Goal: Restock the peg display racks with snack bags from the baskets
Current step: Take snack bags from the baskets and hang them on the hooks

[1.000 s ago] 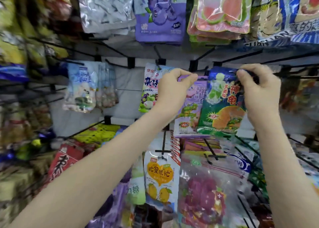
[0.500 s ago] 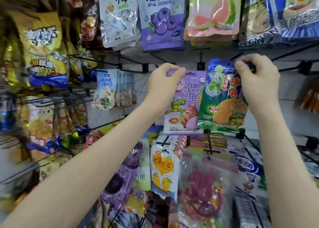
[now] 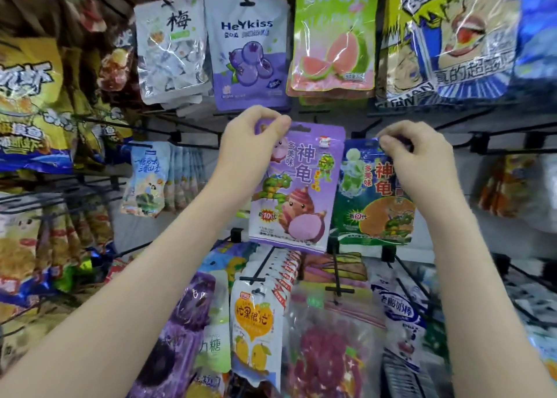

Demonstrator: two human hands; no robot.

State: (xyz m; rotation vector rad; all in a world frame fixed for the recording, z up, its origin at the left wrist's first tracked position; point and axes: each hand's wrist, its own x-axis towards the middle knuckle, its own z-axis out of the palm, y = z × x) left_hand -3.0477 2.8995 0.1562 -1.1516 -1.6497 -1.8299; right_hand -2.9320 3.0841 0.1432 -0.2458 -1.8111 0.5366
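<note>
Change noted: within the last second the purple bag point(image 3: 298, 192) has come out from behind the left hand point(image 3: 253, 135) and now hangs square, fully exposed, below and right of that hand. The green bag point(image 3: 370, 204) remains under the right hand point(image 3: 416, 162). Left hand: thumb and fingers pinching the purple bag's top left corner. Right hand: fingers curled, pinching the green bag's top edge. Assessment: both bags are at peg height, probably being seated; whether either slot is on a peg cannot be determined. Purple bag: flat, glossy, uncreased, slot at top centre
</note>
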